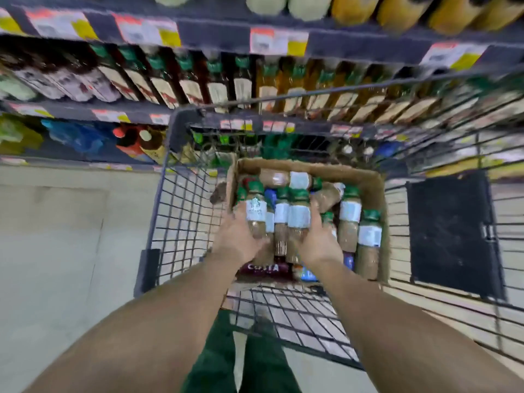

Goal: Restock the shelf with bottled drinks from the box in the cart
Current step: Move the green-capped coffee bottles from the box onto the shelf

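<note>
A dark metal store shelf (215, 29) fills the wall ahead of me, its tiers lined with white, orange and yellow price tags (279, 41). The middle tier carries a long row of brown and amber bottles with green caps (218, 80); the tier above carries pale and orange bottles, and the low tier is a blur of blue, red and green packs. Under it all lies a pale grey tiled floor (56, 236).

Pushed up against the shelf stands my dark wire shopping cart (181, 211), with a black panel (450, 234) on its right side. In the cart's basket sits an open brown cardboard box (377, 188), packed with brown bottled drinks with green caps and white labels (348, 222), some upright, one lying across the far end.

My left hand (238, 236) and my right hand (319, 242) are both down in the box. The left fingers curl round one bottle (256, 214) from its left side; the right fingers wrap the side of a neighbouring bottle (299, 219). A third bottle stands between those two. My dark green trousers (255, 358) show below, between my forearms.
</note>
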Available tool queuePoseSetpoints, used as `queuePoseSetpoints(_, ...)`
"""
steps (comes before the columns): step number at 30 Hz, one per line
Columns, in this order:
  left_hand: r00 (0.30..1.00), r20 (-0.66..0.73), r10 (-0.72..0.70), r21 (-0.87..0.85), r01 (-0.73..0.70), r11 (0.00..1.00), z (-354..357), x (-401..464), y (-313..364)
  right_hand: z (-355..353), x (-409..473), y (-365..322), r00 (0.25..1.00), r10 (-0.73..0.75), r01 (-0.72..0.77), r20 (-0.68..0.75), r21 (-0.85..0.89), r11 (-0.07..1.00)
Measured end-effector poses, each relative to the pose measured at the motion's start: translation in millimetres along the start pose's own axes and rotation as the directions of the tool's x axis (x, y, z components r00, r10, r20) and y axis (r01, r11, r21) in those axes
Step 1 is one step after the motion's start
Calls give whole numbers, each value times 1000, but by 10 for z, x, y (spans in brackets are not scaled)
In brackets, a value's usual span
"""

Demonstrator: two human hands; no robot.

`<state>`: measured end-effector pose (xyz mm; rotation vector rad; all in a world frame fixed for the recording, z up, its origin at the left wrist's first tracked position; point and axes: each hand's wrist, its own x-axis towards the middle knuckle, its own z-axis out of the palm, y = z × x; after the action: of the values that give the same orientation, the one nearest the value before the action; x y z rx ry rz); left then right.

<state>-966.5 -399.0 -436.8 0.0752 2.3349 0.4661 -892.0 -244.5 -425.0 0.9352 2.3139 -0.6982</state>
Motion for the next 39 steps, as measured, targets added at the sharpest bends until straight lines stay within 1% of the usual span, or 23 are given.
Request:
queuePoseSetpoints(2,998,1,-60,-2,60,998,179,130,-35,171,97,34,995,90,-94,33,121,988)
queuePoseSetpoints(4,995,-52,-84,23,86,996,292,188,-29,305,152,74,989,141,-147,44,204,968)
queuePoseSetpoints(7,991,-109,-83,-16,82,997,325,251,-11,367,234,93,980,197,-196,21,245,950)
queuePoseSetpoints(9,990,-79,-117,-65,112,992,315,280,-20,372,293,93,975,217,-224,56,293,929)
queuePoseSetpoints(10,990,-41,-132,-103,128,987,288,268,-9,364,293,87,975,204,-221,86,347,911)
queuePoseSetpoints(12,991,31,-129,-218,133,967,226,219,4,300,229,54,984,130,-170,118,467,868)
queuePoseSetpoints(15,996,88,-35,-424,69,903,27,52,44,51,48,-64,986,-19,-80,167,563,822)
queuePoseSetpoints(19,991,108,78,-591,1,807,-560,-319,85,-471,-234,-433,944,-192,-31,268,652,757)
queuePoseSetpoints(20,993,86,86,-624,-14,781,-741,-408,73,-606,-308,-580,933,-234,-1,274,651,759)
queuePoseSetpoints(23,996,-59,72,-694,-93,714,-1354,-715,-40,-954,-562,-1159,892,-376,118,252,672,731)
queuePoseSetpoints(26,976,-213,40,-748,-190,636,-2018,-1039,-311,-1127,-889,-1901,818,-512,222,263,676,703)
queuePoseSetpoints(28,953,-303,25,-756,-256,603,-2452,-1241,-614,-1124,-1132,-2442,764,-600,300,239,692,657)
queuePoseSetpoints(31,912,-411,-21,-761,-330,559,-3024,-1546,-1211,-942,-1545,-3275,675,-707,395,211,706,588)
queuePoseSetpoints(34,864,-496,-90,-756,-378,534,-3543,-1841,-1927,-564,-1943,-4096,604,-759,454,243,678,578)
queuePoseSetpoints(36,819,-555,-149,-744,-409,528,-3889,-1997,-2479,-248,-2227,-4672,585,-774,485,245,659,575)
queuePoseSetpoints(39,763,-613,-203,-719,-434,542,-4422,-2180,-3283,224,-2605,-5480,587,-782,511,209,653,558)
